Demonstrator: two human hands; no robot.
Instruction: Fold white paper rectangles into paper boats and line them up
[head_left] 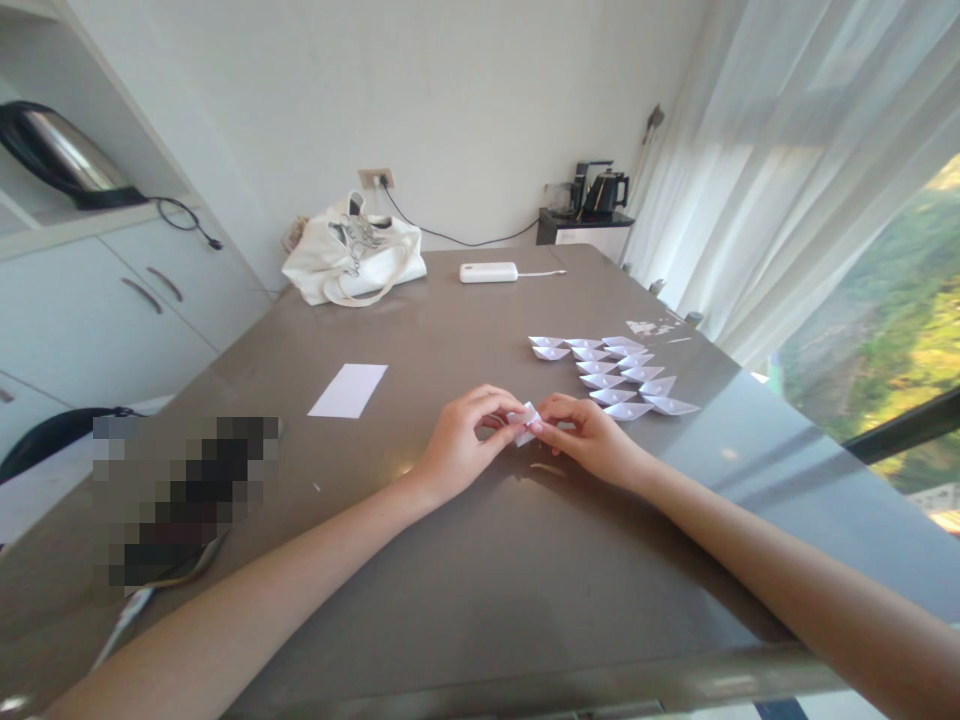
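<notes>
Both of my hands meet over the middle of the grey table (pixel 465 600), pinching a small folded piece of white paper (pixel 525 421) between them. My left hand (pixel 463 443) holds its left side with fingers curled. My right hand (pixel 589 434) grips the right side with thumb and fingertips. Just beyond my right hand lie several finished small white paper boats (pixel 616 374) in rows. A flat white paper slip (pixel 349 390) lies to the left of my hands.
A white handbag (pixel 352 262) and a white power bank (pixel 488 272) with a cable sit at the table's far end. Paper scraps (pixel 651 326) lie near the right edge. A kettle (pixel 606 192) stands on a side table behind. A blurred patch covers something at the left.
</notes>
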